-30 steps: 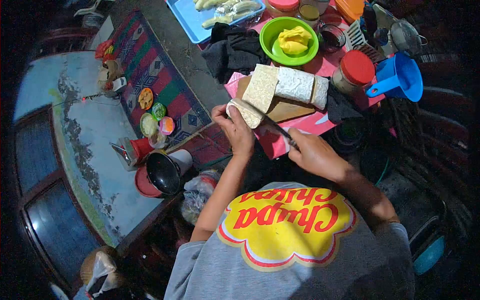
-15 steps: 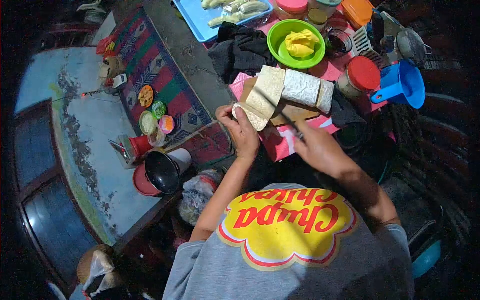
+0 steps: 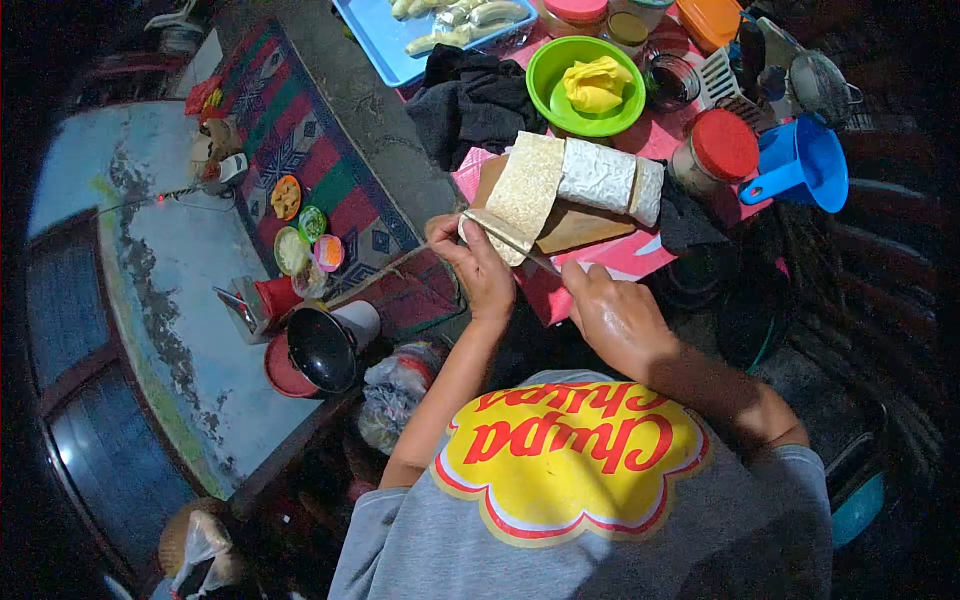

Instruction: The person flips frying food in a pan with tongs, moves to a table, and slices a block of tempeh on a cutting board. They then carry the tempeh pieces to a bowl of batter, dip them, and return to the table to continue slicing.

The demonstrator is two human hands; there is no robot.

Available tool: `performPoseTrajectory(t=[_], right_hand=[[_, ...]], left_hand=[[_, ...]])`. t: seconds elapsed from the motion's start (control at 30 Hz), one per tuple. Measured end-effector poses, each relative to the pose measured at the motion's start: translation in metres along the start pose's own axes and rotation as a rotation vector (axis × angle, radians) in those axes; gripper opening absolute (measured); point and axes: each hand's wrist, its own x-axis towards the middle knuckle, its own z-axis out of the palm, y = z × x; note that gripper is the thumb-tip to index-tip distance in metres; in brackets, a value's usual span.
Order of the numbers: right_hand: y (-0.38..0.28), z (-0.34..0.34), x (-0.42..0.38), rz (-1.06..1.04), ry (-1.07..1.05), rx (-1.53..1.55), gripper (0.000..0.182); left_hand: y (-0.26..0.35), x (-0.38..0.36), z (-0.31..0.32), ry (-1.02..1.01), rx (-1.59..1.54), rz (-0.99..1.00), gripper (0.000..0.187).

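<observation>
My left hand point(image 3: 482, 275) is closed on the near end of a small tempeh piece point(image 3: 495, 243), thumb on top and fingers underneath. My right hand point(image 3: 618, 312) grips a knife point(image 3: 541, 262), its blade lying along that piece and pointing toward my left fingers. Just beyond, a larger flat tempeh slab point(image 3: 527, 180) lies on the wooden cutting board point(image 3: 583, 228). Beside it are a white, wrapped-looking tempeh block point(image 3: 597, 174) and a shorter end piece point(image 3: 648, 190).
A green bowl point(image 3: 545, 88) holds something yellow. Nearby are a dark cloth point(image 3: 470, 105), a red-lidded jar point(image 3: 725, 145) and a blue measuring jug point(image 3: 806, 165). Peeled bananas lie on a blue tray point(image 3: 395, 62). At left, a black pan point(image 3: 322, 350) and small bowls sit on a patterned mat point(image 3: 350, 200).
The knife has swung left and down from above the slab onto the small tempeh piece, my right hand moving closer to my left. My left hand still holds the piece, which is tilted differently.
</observation>
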Motion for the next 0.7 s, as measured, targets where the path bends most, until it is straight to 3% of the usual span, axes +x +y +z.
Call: performPoseTrajectory(t=[0.27, 0.43, 0.53, 0.7], right_hand=[[0.004, -0.001, 0.002, -0.048, 0.012, -0.044, 0.013], [0.006, 0.004, 0.002, -0.028, 0.014, -0.024, 0.015], [0.006, 0.005, 0.006, -0.06, 0.028, -0.029, 0.017], [0.006, 0.008, 0.006, -0.056, 0.034, -0.011, 0.018]], left_hand=[[-0.007, -0.001, 0.0, -0.011, -0.097, 0.007, 0.021], [0.011, 0.001, -0.002, 0.0, 0.067, 0.021, 0.024], [0.012, 0.001, 0.0, 0.007, 0.014, -0.026, 0.017], [0.008, 0.001, -0.001, 0.009, 0.019, 0.0, 0.022]])
